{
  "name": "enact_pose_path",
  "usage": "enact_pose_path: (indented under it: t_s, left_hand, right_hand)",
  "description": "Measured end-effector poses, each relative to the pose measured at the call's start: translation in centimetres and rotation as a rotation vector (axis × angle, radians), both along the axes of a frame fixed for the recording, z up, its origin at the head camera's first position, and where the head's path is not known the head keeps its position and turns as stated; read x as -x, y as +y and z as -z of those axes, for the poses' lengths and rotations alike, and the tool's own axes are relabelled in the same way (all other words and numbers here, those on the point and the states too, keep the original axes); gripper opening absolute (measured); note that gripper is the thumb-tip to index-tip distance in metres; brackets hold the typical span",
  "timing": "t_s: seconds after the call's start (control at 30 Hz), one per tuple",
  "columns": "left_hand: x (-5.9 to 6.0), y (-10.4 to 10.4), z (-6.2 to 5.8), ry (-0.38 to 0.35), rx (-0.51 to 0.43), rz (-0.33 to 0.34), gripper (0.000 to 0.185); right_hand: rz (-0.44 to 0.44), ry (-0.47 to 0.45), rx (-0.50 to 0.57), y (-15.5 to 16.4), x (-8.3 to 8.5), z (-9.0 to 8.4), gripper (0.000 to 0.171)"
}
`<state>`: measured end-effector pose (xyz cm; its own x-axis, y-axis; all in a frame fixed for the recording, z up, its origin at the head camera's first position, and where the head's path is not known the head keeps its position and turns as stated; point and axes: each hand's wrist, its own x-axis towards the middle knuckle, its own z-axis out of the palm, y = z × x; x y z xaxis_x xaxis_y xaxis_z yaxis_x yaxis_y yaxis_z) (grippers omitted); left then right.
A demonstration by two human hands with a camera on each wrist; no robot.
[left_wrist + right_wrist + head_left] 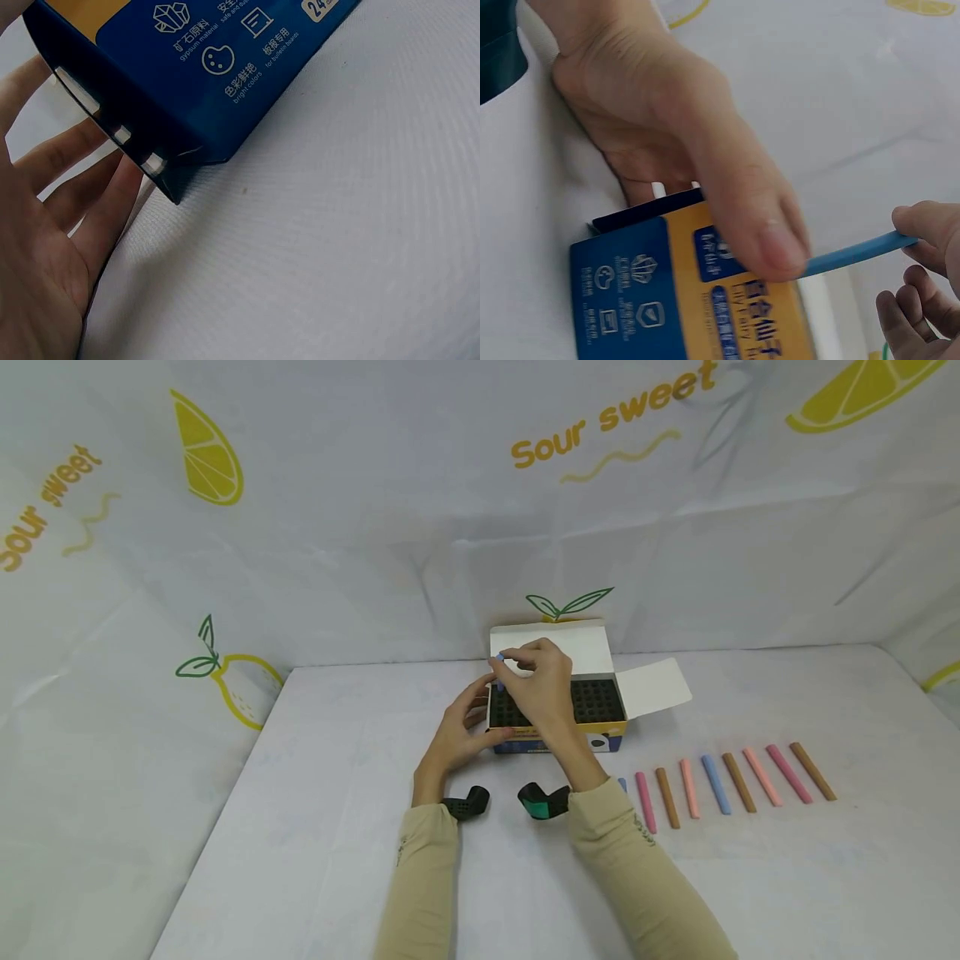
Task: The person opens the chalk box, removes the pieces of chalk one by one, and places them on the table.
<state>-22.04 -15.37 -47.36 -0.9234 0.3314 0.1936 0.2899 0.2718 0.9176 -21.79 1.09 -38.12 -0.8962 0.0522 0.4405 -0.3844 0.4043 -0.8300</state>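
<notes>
An open chalk box (606,742), blue and yellow, stands near the back of the table with a dark, holed insert (597,700) inside. My left hand (459,727) grips its left end, the thumb over the front top edge and the other fingers along the side. In the left wrist view, fingers of that hand show behind the box's blue side flap (124,97). Between thumb and fingers, my right hand (542,681) pinches a blue chalk stick (859,254) over the insert's left part. The stick's lower end is hidden behind the left thumb in the right wrist view.
Several chalk sticks in pink, brown, salmon and blue, among them a blue one (716,785), lie in a row at the right. The box's white lid (588,647) stands up at the back, and a white side flap (652,687) sticks out rightward. A patterned cloth (375,527) hangs behind.
</notes>
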Motion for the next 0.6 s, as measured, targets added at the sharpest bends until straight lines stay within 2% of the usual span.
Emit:
enact_pose_path:
  t_s: [0.27, 0.6]
  left_hand:
    - [-0.2, 0.0, 0.0, -0.004, 0.010, -0.009, 0.089]
    - [-0.1, 0.1, 0.0, 0.007, 0.003, 0.004, 0.094]
  right_hand:
    - [-0.029, 0.066, 0.031, 1.4, -1.1, -2.0, 0.021]
    - [0.016, 0.088, 0.009, 4.6, -3.2, -3.2, 0.020]
